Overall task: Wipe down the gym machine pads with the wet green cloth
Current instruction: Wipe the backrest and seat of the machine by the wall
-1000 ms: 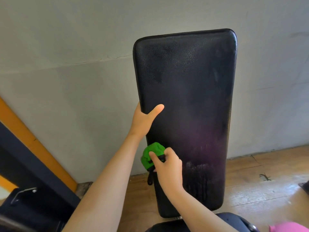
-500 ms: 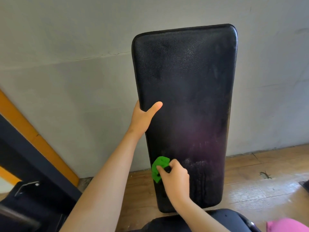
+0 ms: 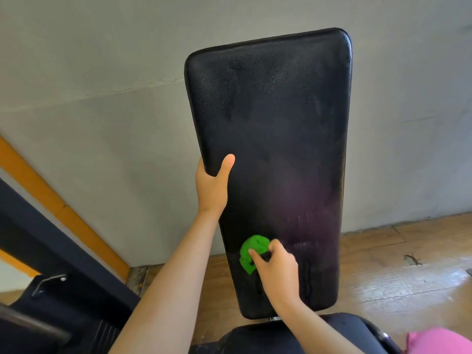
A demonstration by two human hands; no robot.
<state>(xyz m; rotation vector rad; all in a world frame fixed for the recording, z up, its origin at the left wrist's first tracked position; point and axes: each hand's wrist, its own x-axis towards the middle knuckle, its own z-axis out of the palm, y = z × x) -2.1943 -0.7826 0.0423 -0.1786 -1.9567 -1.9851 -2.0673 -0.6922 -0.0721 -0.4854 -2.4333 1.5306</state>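
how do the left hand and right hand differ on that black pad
The left hand grips the left edge of the back pad, thumb laid on its face; the right hand pinches the bunched green cloth against the face. The left hand sits about mid-height; the right hand is lower, near the bottom. Both are at the same pad.

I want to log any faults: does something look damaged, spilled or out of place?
Wet streaks mark the lower black pad beside the green cloth, as wiping would leave. A small dark scrap lies on the wooden floor. No tear shows.
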